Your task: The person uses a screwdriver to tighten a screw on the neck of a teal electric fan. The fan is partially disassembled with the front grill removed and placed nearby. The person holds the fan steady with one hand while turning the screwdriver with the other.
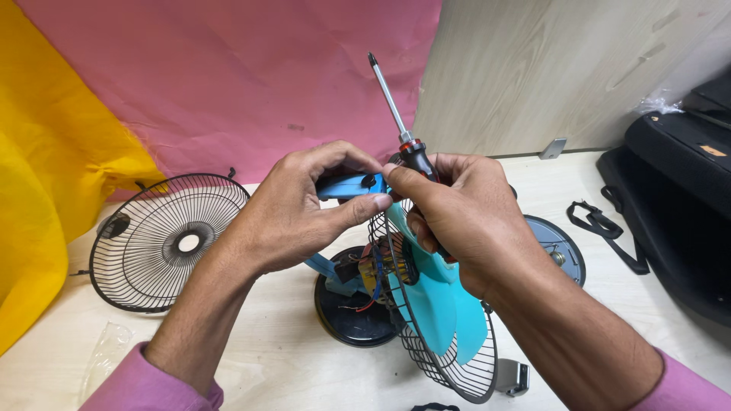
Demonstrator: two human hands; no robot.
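A small table fan stands partly taken apart on the wooden table, with teal blades (442, 301), a black wire rear grille (449, 358), exposed motor wiring (373, 274) and a round black base (350, 320). My left hand (297, 209) pinches the top of the blue fan housing (343, 185). My right hand (464, 221) meets it there and grips a screwdriver (400, 125) with a black and red handle, its shaft pointing up and away. The fingertips of both hands touch at the top of the fan.
A detached black wire front grille (164, 243) lies to the left. A round grey-blue disc (560, 247) sits behind my right hand. A black bag (678, 190) and strap (605, 228) lie at right. Pink and yellow paper hangs behind. A small metal bracket (512, 377) lies near the front.
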